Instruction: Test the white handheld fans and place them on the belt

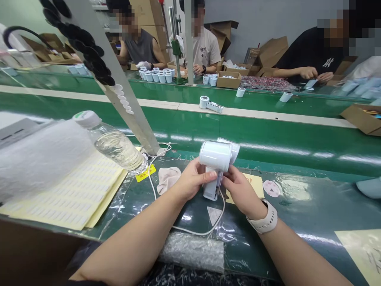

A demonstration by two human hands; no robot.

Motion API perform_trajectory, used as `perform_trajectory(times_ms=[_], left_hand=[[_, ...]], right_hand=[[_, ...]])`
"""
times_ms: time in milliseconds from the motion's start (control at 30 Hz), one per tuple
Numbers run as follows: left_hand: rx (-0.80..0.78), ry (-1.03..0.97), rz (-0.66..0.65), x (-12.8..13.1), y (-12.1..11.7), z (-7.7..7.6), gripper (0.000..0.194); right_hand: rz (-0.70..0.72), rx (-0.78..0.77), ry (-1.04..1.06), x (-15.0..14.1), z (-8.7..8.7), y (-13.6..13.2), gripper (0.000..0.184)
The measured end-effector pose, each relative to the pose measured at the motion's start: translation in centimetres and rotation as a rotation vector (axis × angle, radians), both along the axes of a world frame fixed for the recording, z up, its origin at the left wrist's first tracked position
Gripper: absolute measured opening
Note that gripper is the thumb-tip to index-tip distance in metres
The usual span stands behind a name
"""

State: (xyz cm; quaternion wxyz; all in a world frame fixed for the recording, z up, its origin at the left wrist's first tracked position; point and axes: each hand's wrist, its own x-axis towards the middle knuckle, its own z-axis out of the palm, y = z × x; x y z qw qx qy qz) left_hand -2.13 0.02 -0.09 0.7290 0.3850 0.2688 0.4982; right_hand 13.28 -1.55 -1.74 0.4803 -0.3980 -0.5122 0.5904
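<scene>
The left hand (pixel 190 180) and right hand (pixel 240 190) grip a glossy pale-blue plastic device (pixel 214 159), its cylindrical head (pixel 216 151) already on its handle (pixel 210 190); what remains is unclear.

The green bench (pixel 297 214) carries a pale cloth (pixel 169 179), white cable (pixel 205 234) — and label sheets (pixel 98 190).

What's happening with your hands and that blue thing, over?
Left hand: gripping blue device. Right hand: close at its other side. Device: upright. White cable: looped nearby, maybe in the way.
</scene>
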Motion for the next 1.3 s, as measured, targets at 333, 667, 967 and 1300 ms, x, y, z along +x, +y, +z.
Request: perform_trajectory(times_ms=[333,667,967,1300], left_hand=[[-0.37,-0.03,0.216,-0.1,1.3,1.0,0.047],[-0.268,-0.017,0.133,0.2,0.1,1.5,0.044],[-0.141,-0.015,0.042,0.3,-0.1,1.5,0.044],[-0.05,-0.032,-0.018,0.1,-0.2,1.2,0.045]], right_hand=[[-0.222,-0.081,0.121,1.8,0.9,0.8,0.051],[-0.169,-0.148,0.17,1.2,1.5,0.7,0.04],[-0.031,-0.125,0.215,0.9,2.5,-0.4,0.035],[-0.073,-0.169,0.263,1.1,2.1,0.0,0.037]])
